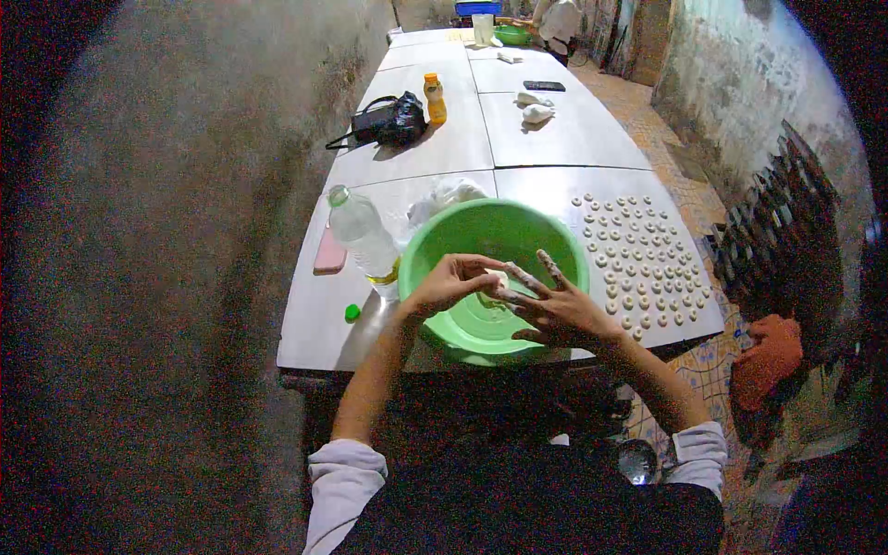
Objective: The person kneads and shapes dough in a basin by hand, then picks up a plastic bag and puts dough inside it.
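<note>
Over a large green basin [444,328] on the white table, my left hand [453,285] pinches a small pale piece of dough [497,280] between thumb and fingers. My right hand [555,310], dusted white, has its fingers spread, with fingertips against the same dough. More pale dough or flour lies low in the basin, partly hidden by my hands. Right of the basin, many small ring-shaped dough pieces [645,261] sit in rows on the table.
Left of the basin stand a clear bottle [359,231], a green cap [352,313] and a pink phone [329,252]. Farther back are a black bag [393,120], an orange bottle [434,100], white cloths [536,113] and a dark phone [544,86]. A person [559,23] works at the far end.
</note>
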`<state>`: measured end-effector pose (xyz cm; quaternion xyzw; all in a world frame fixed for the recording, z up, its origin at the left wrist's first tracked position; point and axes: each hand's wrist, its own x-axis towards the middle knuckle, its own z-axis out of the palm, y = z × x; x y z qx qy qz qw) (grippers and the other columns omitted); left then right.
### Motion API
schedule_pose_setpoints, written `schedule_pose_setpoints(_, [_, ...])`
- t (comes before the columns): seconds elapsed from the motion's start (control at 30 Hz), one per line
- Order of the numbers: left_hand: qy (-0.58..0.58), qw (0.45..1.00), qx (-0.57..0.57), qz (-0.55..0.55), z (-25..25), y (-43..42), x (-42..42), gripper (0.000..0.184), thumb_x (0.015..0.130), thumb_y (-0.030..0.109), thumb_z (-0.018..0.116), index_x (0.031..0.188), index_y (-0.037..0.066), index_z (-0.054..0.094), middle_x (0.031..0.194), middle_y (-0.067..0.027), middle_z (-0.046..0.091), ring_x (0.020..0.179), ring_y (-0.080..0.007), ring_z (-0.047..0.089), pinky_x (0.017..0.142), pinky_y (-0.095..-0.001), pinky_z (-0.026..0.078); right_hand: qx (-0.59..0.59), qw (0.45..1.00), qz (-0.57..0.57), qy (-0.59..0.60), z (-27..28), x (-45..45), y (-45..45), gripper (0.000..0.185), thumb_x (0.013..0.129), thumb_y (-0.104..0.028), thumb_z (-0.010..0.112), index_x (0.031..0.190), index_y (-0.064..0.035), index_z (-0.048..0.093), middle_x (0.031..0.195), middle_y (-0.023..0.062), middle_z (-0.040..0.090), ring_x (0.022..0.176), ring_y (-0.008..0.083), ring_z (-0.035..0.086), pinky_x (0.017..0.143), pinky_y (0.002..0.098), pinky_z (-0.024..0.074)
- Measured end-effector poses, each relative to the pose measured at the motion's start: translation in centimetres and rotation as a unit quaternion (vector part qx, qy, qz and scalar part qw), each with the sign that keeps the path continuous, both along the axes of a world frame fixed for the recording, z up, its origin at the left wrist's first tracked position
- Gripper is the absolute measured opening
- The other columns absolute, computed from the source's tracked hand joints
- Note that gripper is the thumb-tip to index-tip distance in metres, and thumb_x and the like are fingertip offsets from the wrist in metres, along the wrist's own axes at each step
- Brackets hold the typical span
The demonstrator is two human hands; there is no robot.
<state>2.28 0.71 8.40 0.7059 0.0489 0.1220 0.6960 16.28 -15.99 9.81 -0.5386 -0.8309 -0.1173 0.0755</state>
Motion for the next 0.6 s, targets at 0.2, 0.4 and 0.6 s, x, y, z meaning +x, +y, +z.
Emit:
schedule_pose_setpoints(0.2, [0.021,0.982,0.106,0.153,-1.9,2.0,0.1,0.018,0.083,0.014,0.053,0.088,-0.002,0.059,0.075,-0.0049,0.061,0.066,-0.0093,0.057,0.060,-0.0215,0.046,0.037,0.998,-0.026,-0.037,-0.2,0.2,0.1,0.051,0.080,-0.046,0.045,0.119,-0.0143,0.045,0.136,0.0011,0.026,0.127,0.0248,0.017,0.102,0.0545,0.0065])
schedule_pose_setpoints(0.4, [-0.046,0.955,0.203,0.210,-1.7,0.9,0.9,0.017,0.082,0.014,0.053,0.088,0.000,0.059,0.077,-0.0067,0.062,0.069,-0.0114,0.057,0.063,-0.0255,0.047,0.036,0.999,0.003,-0.033,-1.4,-0.2,1.2,0.053,0.078,-0.047,0.046,0.118,-0.0120,0.045,0.134,0.0022,0.029,0.127,0.0223,0.021,0.102,0.0543,0.0091])
schedule_pose_setpoints(0.6, [-0.105,0.970,0.167,0.143,1.1,-0.3,1.4,0.023,0.076,0.013,0.061,0.096,0.002,0.060,0.084,-0.0063,0.062,0.078,-0.0116,0.057,0.073,-0.0252,0.046,0.044,0.997,0.038,-0.046,-1.9,-1.2,2.5,0.055,0.078,-0.049,0.045,0.111,-0.0050,0.048,0.126,0.0098,0.039,0.120,0.0245,0.031,0.102,0.0521,0.0137])
